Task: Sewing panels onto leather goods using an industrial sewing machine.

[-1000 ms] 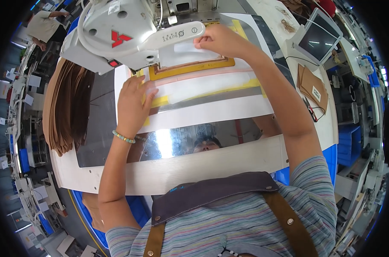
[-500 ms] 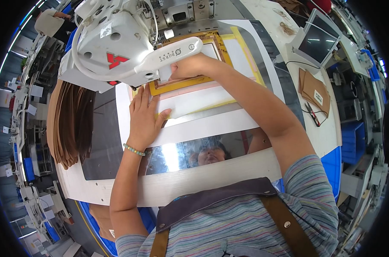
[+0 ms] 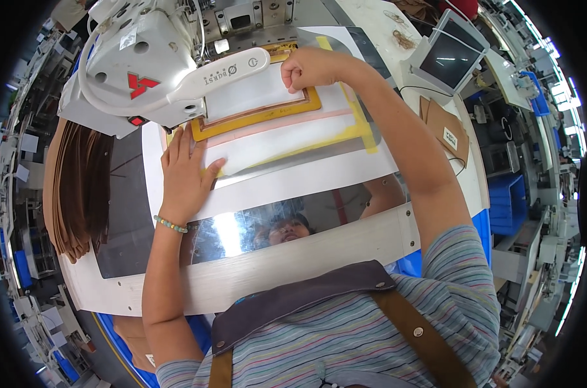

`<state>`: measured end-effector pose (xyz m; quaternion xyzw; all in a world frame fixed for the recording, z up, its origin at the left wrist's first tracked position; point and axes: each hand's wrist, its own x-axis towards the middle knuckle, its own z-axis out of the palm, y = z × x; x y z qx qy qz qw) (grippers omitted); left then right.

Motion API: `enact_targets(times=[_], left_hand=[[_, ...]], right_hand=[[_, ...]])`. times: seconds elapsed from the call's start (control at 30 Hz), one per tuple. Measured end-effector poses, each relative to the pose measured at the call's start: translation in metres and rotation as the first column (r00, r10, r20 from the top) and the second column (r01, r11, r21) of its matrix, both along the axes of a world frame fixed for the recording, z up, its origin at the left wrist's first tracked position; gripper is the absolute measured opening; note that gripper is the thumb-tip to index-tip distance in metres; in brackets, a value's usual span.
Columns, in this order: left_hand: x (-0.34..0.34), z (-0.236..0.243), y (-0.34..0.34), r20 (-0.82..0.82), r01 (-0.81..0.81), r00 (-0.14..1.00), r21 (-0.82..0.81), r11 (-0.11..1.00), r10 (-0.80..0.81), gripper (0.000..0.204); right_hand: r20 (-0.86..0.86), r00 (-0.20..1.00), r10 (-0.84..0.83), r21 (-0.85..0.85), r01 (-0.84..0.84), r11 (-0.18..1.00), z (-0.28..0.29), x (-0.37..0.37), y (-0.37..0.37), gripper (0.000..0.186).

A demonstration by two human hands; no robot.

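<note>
Yellow frame (image 3: 258,116): right hand (image 3: 313,68) pinch grip; left hand (image 3: 186,174) flat.

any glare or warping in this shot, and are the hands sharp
Head view: a bright glare patch on the shiny metal plate; fisheye bends the table edge and darkens the corners; left hand and right hand look sharp.

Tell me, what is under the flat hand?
Under the left hand lies a clear plastic sheet over a white panel. What sits right beneath the palm is covered.
</note>
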<state>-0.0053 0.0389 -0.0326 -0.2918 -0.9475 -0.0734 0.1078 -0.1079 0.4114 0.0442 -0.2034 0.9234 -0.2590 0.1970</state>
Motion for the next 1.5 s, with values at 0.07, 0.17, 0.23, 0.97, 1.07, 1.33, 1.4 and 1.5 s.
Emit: enact_targets(times=[0.07, 0.17, 0.23, 0.97, 1.07, 1.33, 1.4, 1.5], left_hand=[[0.002, 0.003, 0.001, 0.036, -0.005, 0.999, -0.028, 1.000, 0.006, 0.069], [0.002, 0.004, 0.000, 0.046, -0.012, 0.999, -0.034, 0.999, 0.013, 0.069], [0.002, 0.004, 0.000, 0.048, -0.012, 0.999, -0.036, 0.999, 0.014, 0.070], [-0.002, -0.001, 0.004, -0.010, -0.005, 1.000, 0.079, 0.997, 0.005, 0.067], [0.004, 0.002, -0.008, -0.002, -0.040, 0.999, 0.054, 0.998, 0.041, 0.065], [-0.019, 0.055, -0.077, -0.067, -0.013, 0.997, 0.161, 0.987, 0.024, 0.056], [-0.043, 0.083, -0.135, -0.261, -0.120, 0.951, 0.187, 0.975, 0.167, 0.039], [-0.082, 0.124, -0.224, -0.369, -0.408, 0.816, 0.179, 0.895, 0.446, 0.023]], right_hand=[[-0.024, 1.000, 0.010, 0.012, -0.010, 1.000, -0.004, 0.002, -0.001, 0.014], [-0.035, 0.999, 0.019, 0.092, -0.016, 0.996, 0.001, 0.009, -0.011, 0.012], [-0.028, 0.999, 0.014, 0.164, -0.009, 0.986, 0.003, 0.009, -0.016, 0.011], [0.020, 0.996, -0.084, -0.281, 0.087, 0.956, -0.022, -0.003, -0.101, 0.021], [0.095, 0.995, 0.027, -0.395, 0.013, 0.919, -0.026, 0.001, -0.145, 0.026], [-0.245, 0.959, -0.140, -0.440, 0.019, 0.898, -0.037, 0.053, -0.085, 0.031], [-0.278, 0.944, -0.178, -0.470, 0.028, 0.882, -0.036, 0.066, -0.062, 0.029], [-0.258, 0.907, -0.333, -0.561, 0.140, 0.816, -0.052, 0.072, -0.044, 0.024]])
